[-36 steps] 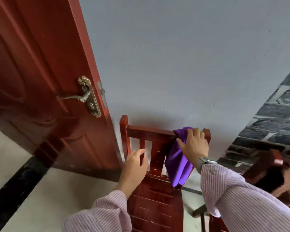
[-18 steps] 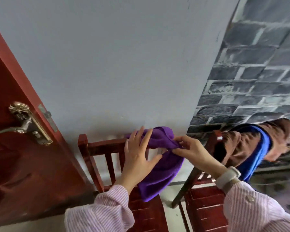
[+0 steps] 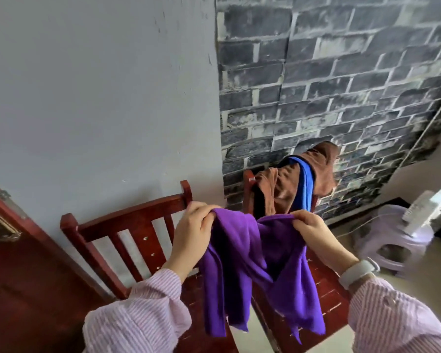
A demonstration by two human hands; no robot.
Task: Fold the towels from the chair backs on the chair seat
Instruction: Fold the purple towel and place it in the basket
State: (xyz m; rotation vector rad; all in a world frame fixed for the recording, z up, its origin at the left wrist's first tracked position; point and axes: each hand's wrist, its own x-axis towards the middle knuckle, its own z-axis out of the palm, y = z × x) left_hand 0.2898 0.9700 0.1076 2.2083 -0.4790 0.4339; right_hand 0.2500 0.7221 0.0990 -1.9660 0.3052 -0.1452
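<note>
The purple towel [image 3: 255, 266] looks light, soft and limp, so it is probably best held by its top corners. The left hand [image 3: 191, 233] and right hand [image 3: 313, 233] each pinch its upper edge, at ten and two o'clock of the cloth. It hangs creased and unfolded above the chair seats [image 3: 323, 299].

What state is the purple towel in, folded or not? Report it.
Not folded. The purple towel hangs loose in the air, its top edge pinched by the left hand and right hand, its lower part drooping unevenly.
</note>
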